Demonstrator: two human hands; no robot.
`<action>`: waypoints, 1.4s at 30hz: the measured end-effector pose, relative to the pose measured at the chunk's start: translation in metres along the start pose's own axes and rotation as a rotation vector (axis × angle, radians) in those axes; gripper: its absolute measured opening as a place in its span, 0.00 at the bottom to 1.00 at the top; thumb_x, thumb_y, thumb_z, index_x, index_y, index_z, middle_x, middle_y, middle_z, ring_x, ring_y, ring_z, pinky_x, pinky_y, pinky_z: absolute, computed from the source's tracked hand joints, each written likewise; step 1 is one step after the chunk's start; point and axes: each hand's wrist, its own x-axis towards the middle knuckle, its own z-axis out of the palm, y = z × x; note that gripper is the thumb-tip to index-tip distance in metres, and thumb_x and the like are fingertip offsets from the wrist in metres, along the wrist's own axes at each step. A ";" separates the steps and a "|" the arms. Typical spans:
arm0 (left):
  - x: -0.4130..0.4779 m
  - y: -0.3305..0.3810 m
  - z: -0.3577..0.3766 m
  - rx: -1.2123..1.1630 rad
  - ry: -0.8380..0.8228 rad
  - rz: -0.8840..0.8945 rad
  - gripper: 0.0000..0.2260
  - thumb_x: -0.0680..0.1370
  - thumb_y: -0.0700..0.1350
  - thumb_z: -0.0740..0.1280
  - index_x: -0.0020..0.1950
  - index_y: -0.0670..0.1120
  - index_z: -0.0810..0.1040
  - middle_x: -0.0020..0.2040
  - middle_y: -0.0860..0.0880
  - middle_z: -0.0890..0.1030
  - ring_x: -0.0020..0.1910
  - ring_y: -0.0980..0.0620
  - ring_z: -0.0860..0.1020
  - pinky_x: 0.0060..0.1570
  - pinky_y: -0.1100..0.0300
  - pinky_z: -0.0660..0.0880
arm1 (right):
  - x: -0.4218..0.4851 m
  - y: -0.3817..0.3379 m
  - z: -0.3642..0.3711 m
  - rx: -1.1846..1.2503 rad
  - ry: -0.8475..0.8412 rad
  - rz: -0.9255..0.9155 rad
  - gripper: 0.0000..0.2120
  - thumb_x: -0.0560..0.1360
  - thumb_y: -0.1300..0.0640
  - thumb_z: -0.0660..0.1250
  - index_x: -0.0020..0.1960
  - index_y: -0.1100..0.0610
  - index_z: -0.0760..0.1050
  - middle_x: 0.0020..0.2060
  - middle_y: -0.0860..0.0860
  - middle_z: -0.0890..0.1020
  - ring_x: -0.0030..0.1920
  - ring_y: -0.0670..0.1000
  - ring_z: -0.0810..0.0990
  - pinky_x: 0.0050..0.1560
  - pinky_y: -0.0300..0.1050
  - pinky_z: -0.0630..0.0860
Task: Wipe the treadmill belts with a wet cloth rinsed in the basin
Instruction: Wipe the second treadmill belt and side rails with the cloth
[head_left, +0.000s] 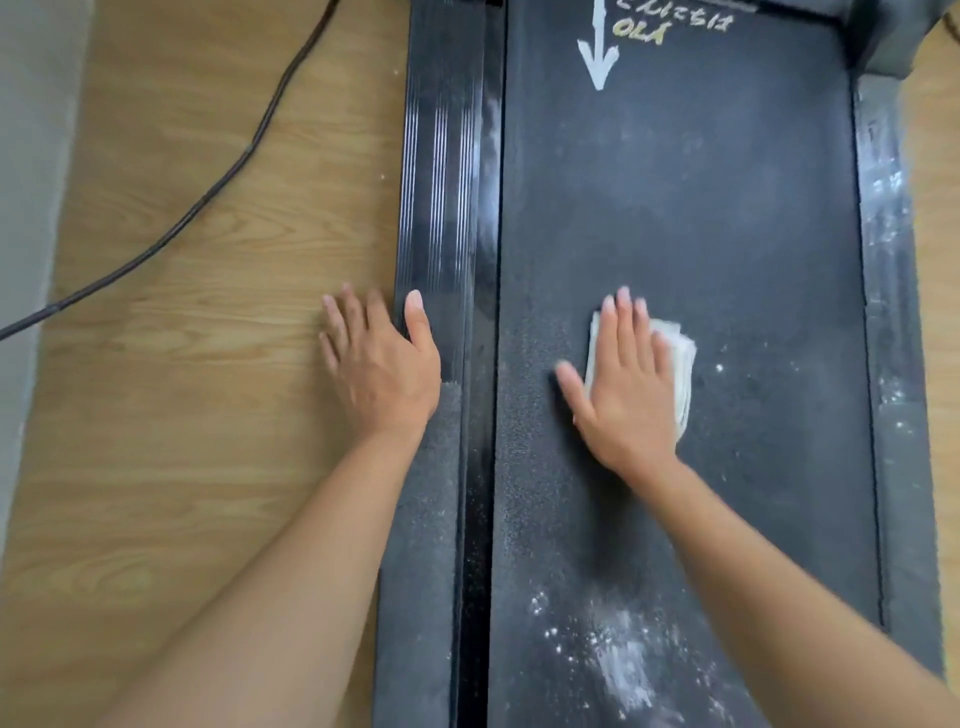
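Black dusty treadmill belt (701, 218), right hand (626, 384) flat, fingers straight, pressing folded pale cloth (678, 364) mid-belt, left hand (382, 364) released, spread across belt's left side rail (441, 182) and wooden floor (208, 415)

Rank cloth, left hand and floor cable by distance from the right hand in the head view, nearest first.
1. cloth: under the right hand, pressed flat on the belt.
2. left hand: to the left, at the treadmill's edge.
3. cable: far left, on the wood floor.
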 end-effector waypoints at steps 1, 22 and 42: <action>-0.001 -0.001 -0.001 0.002 -0.017 0.001 0.34 0.85 0.65 0.43 0.81 0.45 0.67 0.84 0.44 0.60 0.85 0.45 0.51 0.82 0.43 0.50 | 0.053 0.007 -0.013 0.025 0.039 0.055 0.41 0.83 0.31 0.43 0.86 0.57 0.44 0.86 0.52 0.44 0.85 0.53 0.42 0.84 0.58 0.46; -0.003 0.000 -0.004 0.005 -0.021 0.019 0.35 0.85 0.66 0.43 0.80 0.45 0.68 0.83 0.45 0.63 0.85 0.46 0.52 0.81 0.40 0.53 | 0.172 0.064 -0.047 0.084 0.003 0.094 0.43 0.82 0.29 0.45 0.86 0.55 0.42 0.86 0.52 0.42 0.85 0.52 0.40 0.84 0.57 0.41; -0.004 0.004 -0.007 0.078 -0.018 -0.045 0.34 0.85 0.66 0.45 0.73 0.41 0.75 0.79 0.39 0.69 0.83 0.42 0.57 0.78 0.41 0.60 | 0.065 0.148 -0.036 -0.054 -0.050 -0.210 0.47 0.80 0.25 0.45 0.86 0.55 0.45 0.86 0.50 0.45 0.85 0.51 0.42 0.84 0.59 0.44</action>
